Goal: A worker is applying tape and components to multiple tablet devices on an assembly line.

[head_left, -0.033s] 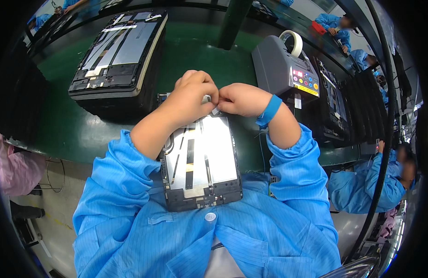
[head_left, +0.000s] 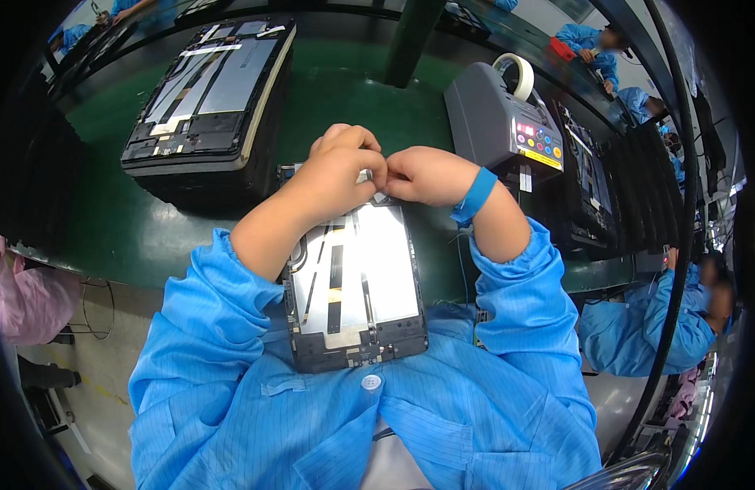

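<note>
An opened tablet point(head_left: 391, 269), its silver back plate and dark ribbon cables showing, lies in front of me with its near edge against my blue coat. My left hand point(head_left: 336, 173) arches over its far end, thumb and fingers closed in a pinch. Right beside it, my right hand point(head_left: 430, 175) pinches at the far right corner, fingertips almost meeting the left ones. A small pale piece point(head_left: 381, 197) shows under the fingertips; whether either hand grips it is hidden. A blue band point(head_left: 477, 196) circles my right wrist.
At the far left, a similar open tablet point(head_left: 206, 86) tops a dark stack on the green table point(head_left: 345, 90). A grey tape dispenser point(head_left: 500, 122) holding a pale roll stands at the right. Beyond it are more tablets point(head_left: 588, 163). A person point(head_left: 647, 327) sits at the right.
My left fingers have shifted very slightly at the tablet's far end. Everything else stays in place.
</note>
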Action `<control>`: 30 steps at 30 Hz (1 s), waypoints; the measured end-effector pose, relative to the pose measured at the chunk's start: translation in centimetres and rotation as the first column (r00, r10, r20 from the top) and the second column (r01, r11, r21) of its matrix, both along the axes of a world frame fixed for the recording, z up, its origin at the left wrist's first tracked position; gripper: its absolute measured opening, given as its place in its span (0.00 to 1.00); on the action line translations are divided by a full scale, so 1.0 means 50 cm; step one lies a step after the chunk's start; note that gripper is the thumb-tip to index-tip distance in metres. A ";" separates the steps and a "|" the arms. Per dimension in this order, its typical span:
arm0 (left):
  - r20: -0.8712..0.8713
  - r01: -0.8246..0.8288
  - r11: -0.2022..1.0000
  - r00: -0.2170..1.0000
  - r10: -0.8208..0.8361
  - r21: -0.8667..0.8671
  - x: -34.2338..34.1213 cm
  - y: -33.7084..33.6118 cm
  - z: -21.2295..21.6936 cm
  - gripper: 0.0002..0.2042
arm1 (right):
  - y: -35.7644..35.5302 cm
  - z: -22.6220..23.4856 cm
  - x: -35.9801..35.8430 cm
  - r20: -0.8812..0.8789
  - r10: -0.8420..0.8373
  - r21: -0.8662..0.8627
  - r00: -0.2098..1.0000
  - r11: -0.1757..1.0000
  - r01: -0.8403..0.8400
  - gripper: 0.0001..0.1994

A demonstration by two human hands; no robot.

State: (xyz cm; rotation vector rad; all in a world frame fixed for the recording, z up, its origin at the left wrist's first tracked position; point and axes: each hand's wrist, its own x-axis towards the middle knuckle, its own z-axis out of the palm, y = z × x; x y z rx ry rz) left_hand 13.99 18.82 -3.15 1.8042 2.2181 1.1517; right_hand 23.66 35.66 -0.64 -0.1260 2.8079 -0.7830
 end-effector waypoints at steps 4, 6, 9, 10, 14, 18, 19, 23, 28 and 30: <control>-0.107 0.053 0.996 0.992 -0.060 -0.072 0.005 -0.008 0.005 0.08 | -0.010 0.013 -0.001 0.059 -0.098 0.077 0.993 0.993 0.093 0.12; -0.142 0.030 0.994 0.989 -0.045 -0.105 0.007 -0.013 0.008 0.09 | -0.023 0.030 -0.003 0.132 -0.192 0.095 0.972 0.979 0.180 0.12; -0.224 -0.011 0.990 0.974 -0.021 -0.140 0.020 -0.035 0.036 0.12 | -0.026 0.025 0.009 0.108 -0.408 0.021 0.907 0.913 0.408 0.14; -0.269 -0.026 0.990 0.963 -0.013 -0.140 0.030 -0.044 0.044 0.13 | -0.026 0.018 0.019 0.026 -0.531 -0.089 0.847 0.843 0.531 0.15; -0.516 -0.039 0.989 0.856 -0.039 -0.140 0.049 -0.102 0.026 0.21 | -0.021 -0.046 0.051 0.213 -0.686 -0.462 0.696 0.557 0.690 0.17; -0.175 -0.116 0.987 0.980 0.096 -0.108 0.097 -0.227 0.018 0.42 | -0.075 -0.071 0.154 -0.075 -0.738 -0.436 0.670 0.629 0.644 0.14; -0.097 -0.123 0.985 0.989 0.111 -0.123 0.110 -0.270 0.009 0.51 | -0.105 -0.055 0.183 -0.185 -0.679 -0.328 0.711 0.725 0.606 0.17; 0.120 0.000 0.961 0.992 0.034 -0.275 0.169 -0.361 -0.025 0.62 | -0.200 -0.060 0.272 -0.192 -0.460 -0.028 0.867 0.886 0.463 0.34; 0.236 0.115 0.977 0.969 -0.070 -0.180 0.189 -0.347 0.011 0.65 | -0.243 -0.094 0.297 -0.221 -0.653 -0.526 0.724 0.705 0.476 0.33; 0.283 0.190 0.981 0.943 -0.173 -0.033 0.186 -0.339 0.044 0.62 | -0.273 -0.046 0.289 -0.104 -0.747 -0.764 0.657 0.483 0.428 0.32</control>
